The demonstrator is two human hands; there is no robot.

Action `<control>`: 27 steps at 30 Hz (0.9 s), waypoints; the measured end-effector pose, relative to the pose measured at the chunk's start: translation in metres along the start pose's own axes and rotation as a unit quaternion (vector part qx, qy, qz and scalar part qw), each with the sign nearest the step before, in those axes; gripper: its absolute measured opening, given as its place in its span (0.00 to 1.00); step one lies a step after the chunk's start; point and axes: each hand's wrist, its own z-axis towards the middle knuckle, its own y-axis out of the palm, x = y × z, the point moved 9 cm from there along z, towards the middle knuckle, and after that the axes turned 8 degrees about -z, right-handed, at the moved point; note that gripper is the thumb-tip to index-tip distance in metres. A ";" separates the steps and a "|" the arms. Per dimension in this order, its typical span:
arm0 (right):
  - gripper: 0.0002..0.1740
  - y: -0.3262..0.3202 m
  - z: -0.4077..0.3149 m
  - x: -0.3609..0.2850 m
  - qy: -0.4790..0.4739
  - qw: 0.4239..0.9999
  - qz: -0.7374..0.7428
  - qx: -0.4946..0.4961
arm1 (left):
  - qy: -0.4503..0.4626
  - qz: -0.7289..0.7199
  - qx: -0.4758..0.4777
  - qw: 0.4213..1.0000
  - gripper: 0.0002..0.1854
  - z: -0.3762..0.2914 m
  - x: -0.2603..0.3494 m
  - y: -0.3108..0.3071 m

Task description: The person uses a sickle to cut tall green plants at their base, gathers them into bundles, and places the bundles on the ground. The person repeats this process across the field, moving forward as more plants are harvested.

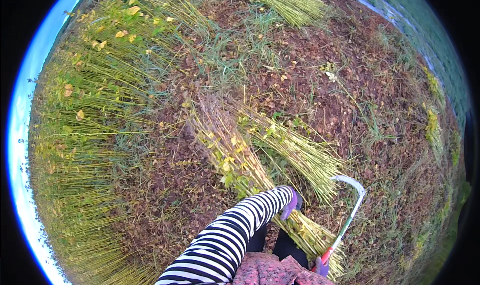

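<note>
My left hand (289, 205), in a purple glove below a black-and-white striped sleeve, is closed around a bundle of cut plant stalks (305, 230). The bundle slants across in front of my legs. Its leafy, yellowing tops point up and to the left, and its cut ends lie at the lower right. My right hand (321, 267), also gloved in purple, grips the red handle of a sickle (349, 219) beside those cut ends. The sickle's curved blade points up, its tip bending left towards a second bundle of cut stalks (300, 155) on the ground.
Tall stalks with yellow-green leaves (86, 135) stand in a dense band along the left. Another cut bundle (290, 3) lies at the top. Grass tufts (228, 59) and dry leaf litter (168, 191) cover the soil. More cut plants (433, 125) lie at far right.
</note>
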 end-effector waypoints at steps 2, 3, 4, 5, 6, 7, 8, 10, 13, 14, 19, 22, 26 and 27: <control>0.21 0.015 0.028 -0.035 -0.119 0.992 -0.003 -0.044 | -0.031 0.027 0.025 0.999 0.25 0.029 -0.013 -0.029; 0.21 0.025 0.051 -0.042 -0.088 0.993 0.019 -0.071 | -0.047 0.038 0.033 0.998 0.25 0.042 -0.021 -0.044; 0.20 0.032 0.069 -0.057 -0.118 0.989 0.035 -0.078 | -0.057 0.047 0.030 0.997 0.25 0.056 -0.029 -0.057; 0.18 0.036 0.091 -0.062 -0.090 0.994 0.045 -0.047 | -0.070 0.051 0.021 0.996 0.25 0.070 -0.038 -0.068; 0.12 0.043 0.117 -0.070 -0.061 0.997 0.035 -0.030 | -0.084 0.051 0.013 0.995 0.24 0.082 -0.047 -0.078; 0.12 0.048 0.136 -0.086 -0.083 0.996 0.007 -0.022 | -0.094 0.053 0.011 0.994 0.24 0.094 -0.055 -0.087; 0.13 0.053 0.153 -0.099 -0.086 0.996 0.013 -0.021 | -0.095 0.060 0.036 0.993 0.24 0.101 -0.057 -0.090; 0.11 0.053 0.171 -0.124 -0.099 0.994 0.024 -0.024 | -0.077 0.096 0.159 0.980 0.26 0.102 -0.051 -0.098; 0.11 0.030 0.150 -0.143 -0.118 0.993 0.008 -0.006 | -0.018 -0.026 0.251 0.967 0.32 0.077 -0.029 -0.067; 0.11 0.018 0.131 -0.147 -0.147 0.989 0.022 -0.015 | 0.003 -0.118 0.230 0.966 0.28 0.063 -0.022 -0.043; 0.22 -0.045 0.033 -0.149 -0.162 0.922 -0.333 0.110 | 0.104 -0.325 0.238 0.909 0.23 -0.076 0.043 0.036; 0.25 -0.011 0.008 -0.210 -0.358 0.856 -0.367 -0.069 | 0.112 -0.331 0.208 0.914 0.25 -0.130 0.076 0.032; 0.11 0.033 -0.017 -0.269 -0.245 0.942 -0.138 -0.184 | 0.154 -0.352 0.320 0.866 0.24 -0.198 0.112 -0.045; 0.14 0.047 -0.041 -0.294 -0.294 0.931 -0.095 -0.195 | 0.185 -0.353 0.350 0.847 0.24 -0.217 0.125 -0.068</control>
